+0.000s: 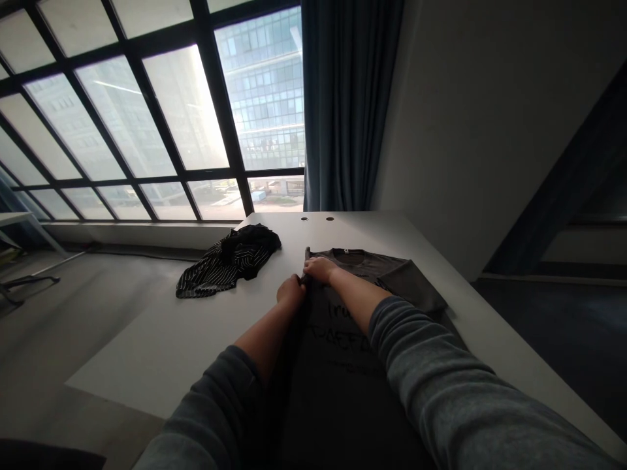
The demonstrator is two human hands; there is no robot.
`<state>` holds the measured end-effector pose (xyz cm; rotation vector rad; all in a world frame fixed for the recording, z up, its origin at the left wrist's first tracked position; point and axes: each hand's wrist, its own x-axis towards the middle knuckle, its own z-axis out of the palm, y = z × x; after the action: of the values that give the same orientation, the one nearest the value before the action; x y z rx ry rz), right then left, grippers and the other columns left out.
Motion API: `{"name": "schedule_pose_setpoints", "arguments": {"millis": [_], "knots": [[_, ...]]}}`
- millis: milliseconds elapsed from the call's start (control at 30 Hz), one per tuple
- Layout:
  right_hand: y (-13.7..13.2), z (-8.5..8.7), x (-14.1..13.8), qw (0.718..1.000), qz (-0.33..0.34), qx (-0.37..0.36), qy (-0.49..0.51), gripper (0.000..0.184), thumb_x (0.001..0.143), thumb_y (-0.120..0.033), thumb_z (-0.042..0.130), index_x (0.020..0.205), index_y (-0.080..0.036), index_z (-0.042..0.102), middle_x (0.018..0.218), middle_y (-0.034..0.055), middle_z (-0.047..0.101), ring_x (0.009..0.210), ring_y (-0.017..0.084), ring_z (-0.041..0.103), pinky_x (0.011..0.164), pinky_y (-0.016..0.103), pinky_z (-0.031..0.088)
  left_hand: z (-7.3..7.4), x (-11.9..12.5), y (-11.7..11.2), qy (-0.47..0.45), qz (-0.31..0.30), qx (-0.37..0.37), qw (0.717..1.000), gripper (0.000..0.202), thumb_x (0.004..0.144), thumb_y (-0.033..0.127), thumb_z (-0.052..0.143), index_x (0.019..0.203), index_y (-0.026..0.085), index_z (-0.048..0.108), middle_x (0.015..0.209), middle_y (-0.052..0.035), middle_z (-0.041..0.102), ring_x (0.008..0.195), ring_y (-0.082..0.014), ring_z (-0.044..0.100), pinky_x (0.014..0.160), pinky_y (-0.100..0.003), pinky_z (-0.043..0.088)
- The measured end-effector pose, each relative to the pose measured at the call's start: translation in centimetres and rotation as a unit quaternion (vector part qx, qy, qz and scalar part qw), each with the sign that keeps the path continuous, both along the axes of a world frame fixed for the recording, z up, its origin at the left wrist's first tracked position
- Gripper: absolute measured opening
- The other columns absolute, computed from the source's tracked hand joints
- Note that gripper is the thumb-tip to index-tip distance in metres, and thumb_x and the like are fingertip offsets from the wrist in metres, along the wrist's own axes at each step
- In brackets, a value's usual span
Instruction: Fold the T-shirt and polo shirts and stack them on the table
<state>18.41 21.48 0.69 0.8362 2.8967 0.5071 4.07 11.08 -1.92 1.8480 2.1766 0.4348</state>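
A dark grey T-shirt [337,391] with black lettering lies spread on the white table, its collar at the far end and its right-hand sleeve lying out flat. My left hand [291,292] is closed on the shirt's left edge. Just beyond it, my right hand [321,269] grips the same edge near the shoulder, where the cloth is bunched up and a small end sticks up. My fingertips are partly hidden by the hands and fabric. Across the shirt's chest my right forearm covers part of the lettering.
A crumpled black garment with white stripes [230,261] lies on the left part of the white table [196,346]. Two round cable holes sit near the table's far edge. Beyond are a large window [186,111] and a blue curtain [350,104]. A chair base [29,284] stands at far left.
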Motion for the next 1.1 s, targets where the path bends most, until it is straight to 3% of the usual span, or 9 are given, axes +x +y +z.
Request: {"name": "schedule_pose_setpoints", "arguments": {"millis": [367,733,933,1100], "knots": [[-1.4,-0.5,6.4,0.999,-0.040,0.016,0.020,0.027,0.099,-0.010,0.053,0.111,-0.013,0.078,0.119,0.0187,0.073,0.114,0.027,0.069,0.089,0.033,0.056,1.4,5.8,-0.3,0.051,-0.064,0.002,0.997,0.032,0.097,0.034,0.057,0.125,0.021,0.063,0.126,-0.0155,0.073,0.116,-0.0306,0.070,0.091,-0.037,0.053],[-2.3,-3.7,8.9,0.993,-0.108,-0.026,0.034,0.029,0.098,-0.010,0.055,0.108,-0.014,0.081,0.116,0.0181,0.074,0.113,0.026,0.069,0.089,0.031,0.058,0.2,9.3,-0.2,0.074,-0.092,-0.053,0.992,0.038,0.094,0.039,0.062,0.127,0.020,0.065,0.128,-0.0174,0.074,0.121,-0.0327,0.070,0.093,-0.038,0.055],[-2.9,-4.7,9.1,0.987,-0.146,-0.046,0.052,0.032,0.100,-0.011,0.052,0.115,-0.014,0.080,0.120,0.0187,0.072,0.111,0.026,0.070,0.090,0.033,0.057,-0.3,8.5,-1.5,0.091,-0.103,-0.080,0.987,0.039,0.092,0.044,0.063,0.124,0.023,0.067,0.128,-0.0162,0.075,0.120,-0.0343,0.070,0.091,-0.039,0.056],[-4.5,-4.0,8.9,0.985,-0.153,-0.055,0.065,0.030,0.097,-0.011,0.054,0.114,-0.013,0.079,0.125,0.0208,0.069,0.118,0.032,0.066,0.095,0.041,0.056,0.1,4.7,-4.8,0.098,-0.131,-0.121,0.979,0.041,0.093,0.053,0.060,0.120,0.024,0.071,0.124,-0.0128,0.077,0.116,-0.0342,0.071,0.091,-0.039,0.055]]}}
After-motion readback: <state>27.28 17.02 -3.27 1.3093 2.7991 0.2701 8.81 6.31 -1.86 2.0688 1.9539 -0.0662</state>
